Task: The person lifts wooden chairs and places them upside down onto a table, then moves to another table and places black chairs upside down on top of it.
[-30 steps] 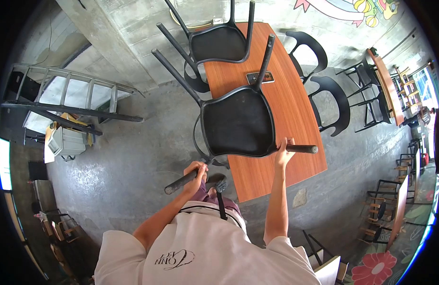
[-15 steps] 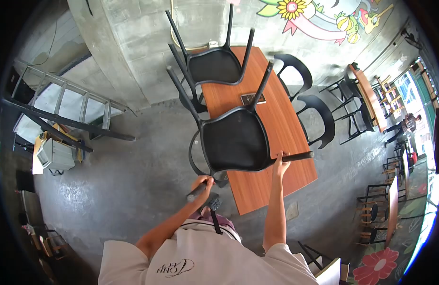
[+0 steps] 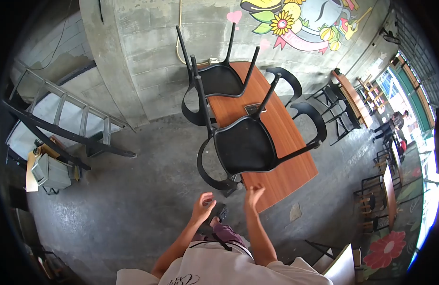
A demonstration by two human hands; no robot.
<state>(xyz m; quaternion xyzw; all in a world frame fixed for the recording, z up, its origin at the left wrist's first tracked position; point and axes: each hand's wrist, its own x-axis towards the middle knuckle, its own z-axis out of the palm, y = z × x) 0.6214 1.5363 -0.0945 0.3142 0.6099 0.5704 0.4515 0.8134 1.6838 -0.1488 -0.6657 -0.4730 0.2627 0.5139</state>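
Note:
A black chair rests upside down on the near part of the wooden table, its legs pointing up and its curved back hanging past the left edge. My left hand is off the chair, over the floor, with fingers loosely curved and nothing in them. Beside the table's near end, my right hand is empty too, its fingers bent but apart, a little below the chair seat. Another upturned black chair lies on the table's far end. Between the two chairs is a small dark framed panel on the tabletop.
Two black chairs stand along the table's right side. A metal ladder leans at the left near a grey box. More tables and stools line the right, where a person stands. A painted wall rises behind.
Both hands have let go of the near chair's legs and drawn back toward my body. The chair now sits on the table. My view has shifted slightly.

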